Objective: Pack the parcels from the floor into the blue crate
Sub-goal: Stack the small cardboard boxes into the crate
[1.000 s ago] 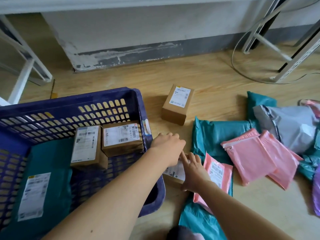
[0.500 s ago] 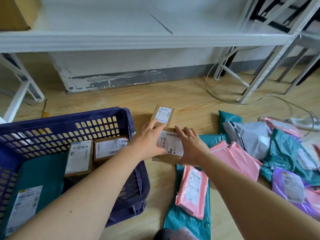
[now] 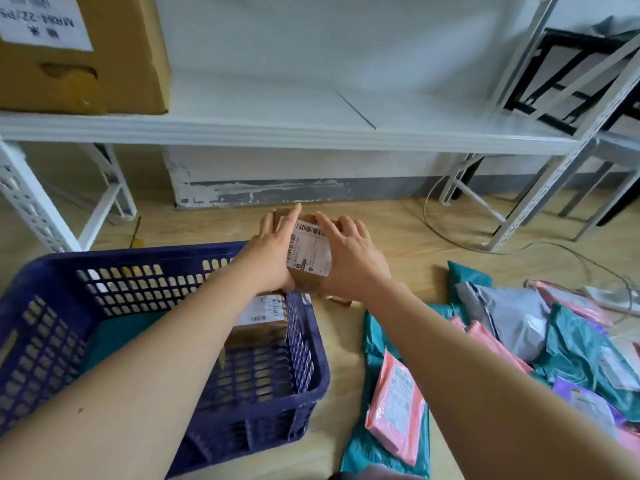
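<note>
A small cardboard box (image 3: 309,251) with a white barcode label is gripped between my left hand (image 3: 270,258) and my right hand (image 3: 353,258), raised over the far right corner of the blue crate (image 3: 313,375). Inside the crate lie a teal mailer (image 3: 117,334) and a labelled cardboard box (image 3: 263,317), both partly hidden by my left arm. On the floor to the right lie a pink mailer (image 3: 394,407) on a teal one (image 3: 363,441), a grey mailer (image 3: 512,320), further teal bags (image 3: 571,344) and a purple one (image 3: 585,403).
A white metal shelf (image 3: 277,133) spans the view just above and beyond my hands, with a large cardboard carton (image 3: 114,53) on it. One rack leg (image 3: 31,202) stands left of the crate and another (image 3: 554,174) at the right. A cable (image 3: 436,223) loops over the wooden floor.
Both hands took the small box off the floor beside the crate and lifted it up and away from me. The view has tilted upward, showing the shelf.
</note>
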